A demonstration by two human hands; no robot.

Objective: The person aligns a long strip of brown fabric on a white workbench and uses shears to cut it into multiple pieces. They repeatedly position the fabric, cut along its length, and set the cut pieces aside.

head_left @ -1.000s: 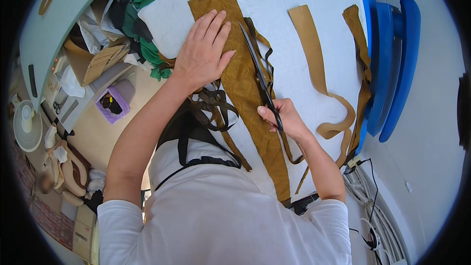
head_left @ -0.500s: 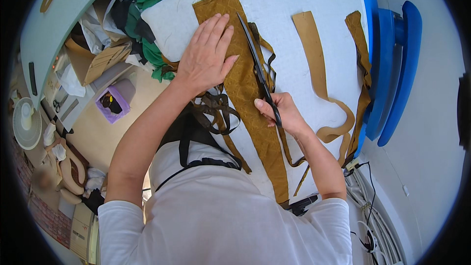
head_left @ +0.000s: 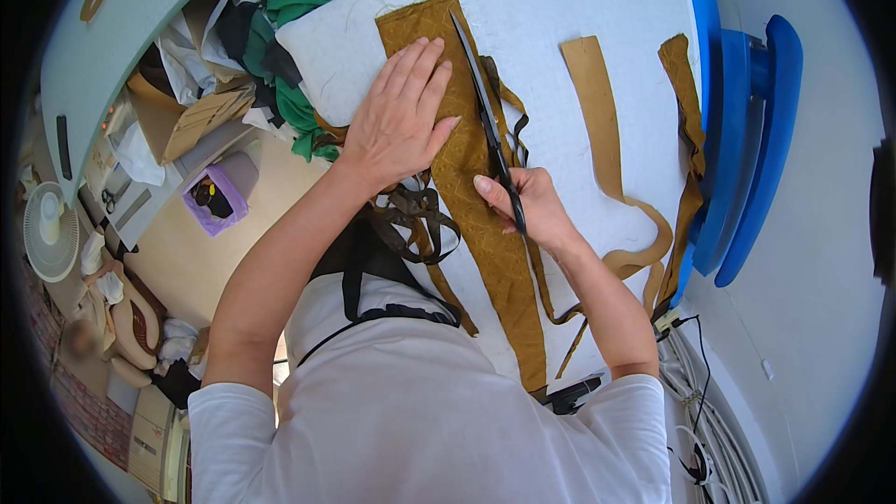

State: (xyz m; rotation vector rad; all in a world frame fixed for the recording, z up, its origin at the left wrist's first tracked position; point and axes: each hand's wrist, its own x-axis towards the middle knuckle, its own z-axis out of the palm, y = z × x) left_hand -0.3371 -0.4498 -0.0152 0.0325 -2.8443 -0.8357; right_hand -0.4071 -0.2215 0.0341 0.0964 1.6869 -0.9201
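Observation:
A long strip of golden-brown patterned fabric runs lengthwise over a white padded board. My left hand lies flat on its far part, fingers stretched out and pointing away. My right hand grips black-handled scissors, whose long dark blades lie along the fabric's right edge. The tips point away from me, close to the far right corner. Whether the blades are parted is hard to see. Thin dark-brown offcuts curl just right of the scissors. A tangle of dark strips sits below my left wrist.
On the white board lie a tan paper-like strip and a narrow brown fabric piece, both to the right. Blue curved parts flank its right side. Leftward are green cloth, cardboard and a purple-lined bin.
The scissors and my right hand have slid away from me along the fabric, nearer its far end. My left hand stays flat in place. The whole view has shifted slightly.

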